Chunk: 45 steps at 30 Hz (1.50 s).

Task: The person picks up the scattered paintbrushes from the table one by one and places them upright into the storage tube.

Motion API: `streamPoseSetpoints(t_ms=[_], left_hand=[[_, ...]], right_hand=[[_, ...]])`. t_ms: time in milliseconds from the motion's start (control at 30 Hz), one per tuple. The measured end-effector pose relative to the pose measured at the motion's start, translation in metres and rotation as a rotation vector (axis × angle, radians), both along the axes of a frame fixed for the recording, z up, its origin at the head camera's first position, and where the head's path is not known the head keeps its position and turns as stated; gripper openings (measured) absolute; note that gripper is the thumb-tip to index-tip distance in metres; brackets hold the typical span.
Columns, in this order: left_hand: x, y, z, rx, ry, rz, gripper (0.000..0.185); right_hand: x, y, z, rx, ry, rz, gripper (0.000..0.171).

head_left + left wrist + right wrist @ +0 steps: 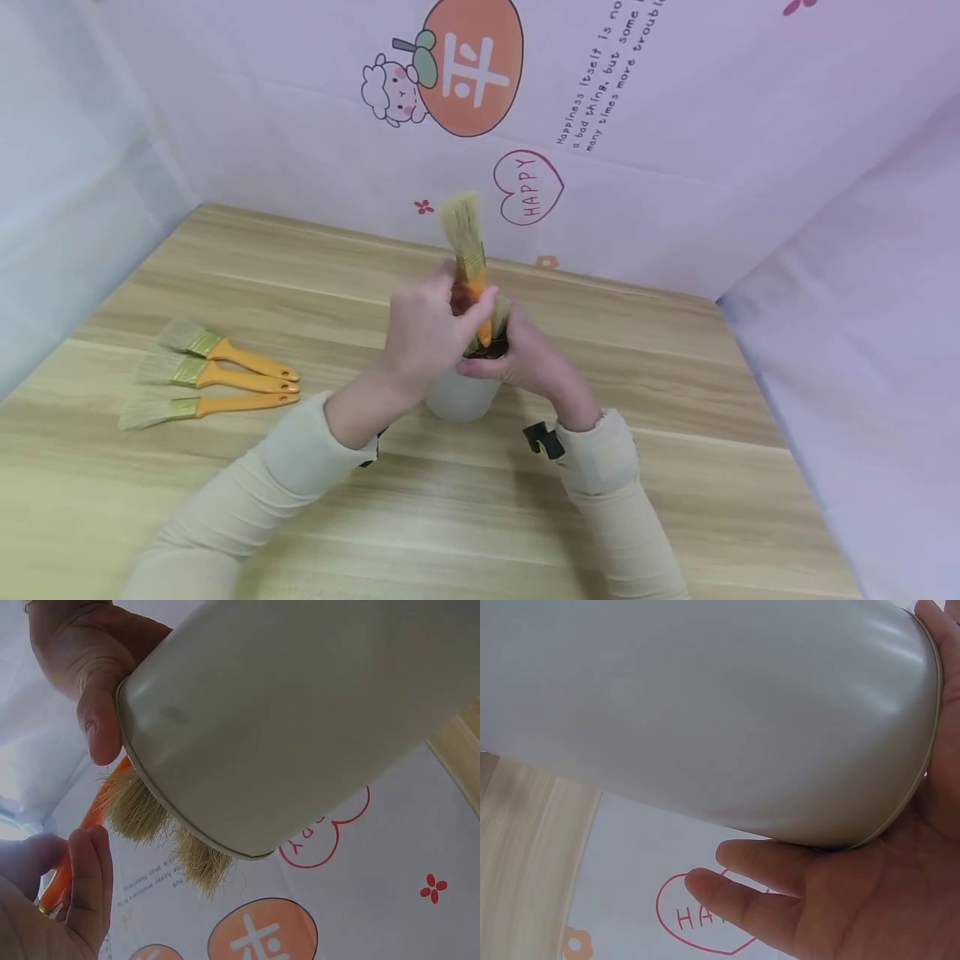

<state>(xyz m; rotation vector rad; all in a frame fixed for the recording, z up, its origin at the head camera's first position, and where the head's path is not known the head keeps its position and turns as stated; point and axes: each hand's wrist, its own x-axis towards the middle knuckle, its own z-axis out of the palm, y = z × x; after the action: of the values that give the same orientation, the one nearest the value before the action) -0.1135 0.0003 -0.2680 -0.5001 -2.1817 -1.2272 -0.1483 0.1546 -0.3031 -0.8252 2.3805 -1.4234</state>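
A paintbrush (pixel 463 229) with pale bristles and an orange handle is pinched in my left hand (pixel 423 337), bristles up. Its handle end points down at the mouth of a white cylindrical cup (pixel 459 398). Bristle ends of other brushes (pixel 139 810) poke out past the cup's rim in the left wrist view. My right hand (pixel 528 350) grips the cup at its rim, with the thumb on the near side. In the right wrist view, two fingers (pixel 742 900) of that hand extend beneath the cup's curved wall.
Three more orange-handled paintbrushes (pixel 240 383) lie side by side at the left of the wooden table (pixel 420 517), bristles to the left. A printed cloth (pixel 645 200) hangs behind the table, with white cloth at both sides.
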Motion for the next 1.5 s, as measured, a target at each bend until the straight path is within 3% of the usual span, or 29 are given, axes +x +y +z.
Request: streamPoseSetpoints(t_ms=[200, 367, 600, 733, 933, 1167, 1500], left_hand=[[-0.001, 0.002, -0.007, -0.031, 0.066, -0.002, 0.02], [0.0, 0.004, -0.008, -0.069, 0.095, 0.005, 0.024], [0.001, 0.001, -0.007, -0.14, 0.19, 0.075, 0.042], [0.001, -0.004, -0.005, -0.125, 0.199, 0.088, 0.046], [0.003, -0.007, -0.005, -0.136, 0.235, 0.043, 0.04], [0.008, -0.007, -0.003, -0.155, 0.196, -0.024, 0.015], [0.01, -0.011, -0.005, -0.121, 0.15, -0.05, 0.008]], right_hand=[[-0.003, -0.001, 0.0, -0.005, 0.07, 0.036, 0.059], [-0.002, 0.0, 0.0, 0.03, 0.069, 0.026, 0.049], [-0.002, 0.001, 0.0, 0.035, 0.132, 0.052, 0.038], [-0.001, 0.001, 0.002, 0.026, 0.07, 0.023, 0.043], [0.001, 0.0, 0.002, 0.016, 0.006, 0.011, 0.038], [0.0, 0.0, 0.001, -0.014, 0.008, 0.016, 0.036], [0.001, 0.0, 0.0, 0.024, -0.018, -0.026, 0.042]])
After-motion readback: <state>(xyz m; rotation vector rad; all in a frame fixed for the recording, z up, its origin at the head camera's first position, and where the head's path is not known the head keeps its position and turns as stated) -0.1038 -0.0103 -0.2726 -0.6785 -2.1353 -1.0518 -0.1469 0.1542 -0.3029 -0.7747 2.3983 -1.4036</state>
